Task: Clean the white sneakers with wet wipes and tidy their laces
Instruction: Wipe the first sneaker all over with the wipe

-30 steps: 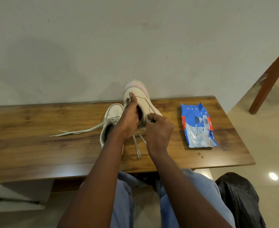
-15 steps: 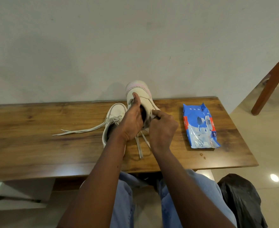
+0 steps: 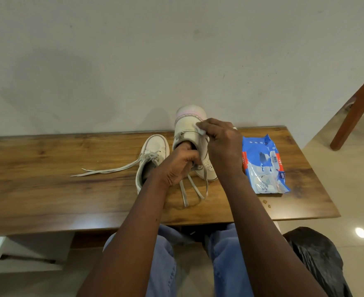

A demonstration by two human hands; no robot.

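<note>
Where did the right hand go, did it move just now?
Yes. The right hand slid up the held sneaker toward its toe, fingertips now level with the far end of the wipes pack.

The only printing in view is on a blue wet wipes pack [image 3: 262, 168] lying flat near the right edge of the wooden table [image 3: 48, 168]. Two red strips run along the pack, one at its left side and one at its right, each carrying white characters turned sideways that may be digits, but they are too small and blurred to read with confidence. A short line of white print by the pack's near right corner is equally illegible.
</note>
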